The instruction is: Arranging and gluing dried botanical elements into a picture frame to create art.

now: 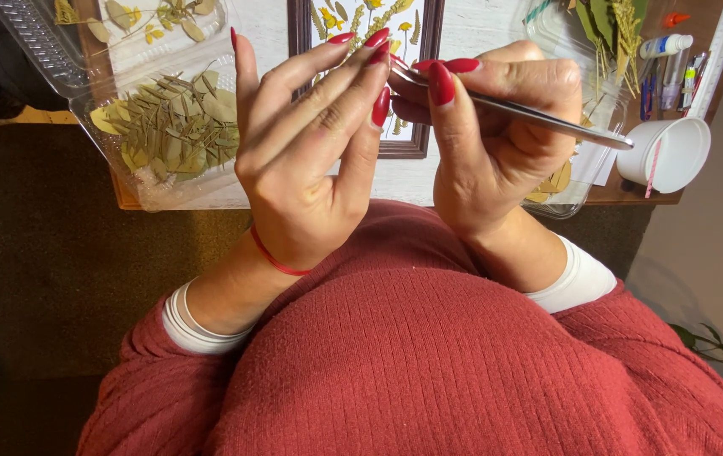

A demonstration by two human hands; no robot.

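Right hand (497, 127) clamped on tweezers (539, 116), tips hidden behind left hand's (311, 152) pinched fingers

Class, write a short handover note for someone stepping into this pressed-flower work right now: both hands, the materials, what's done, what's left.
Right hand: holds metal tweezers, tips toward the left fingers.
Left hand: raised, fingertips meeting the tweezer tips; anything pinched there is too small to tell.
Clear tray of pressed leaves: on the table, left.
Dark frame: already holds yellow and green sprigs.
Left: more pieces, judging by the full tray.
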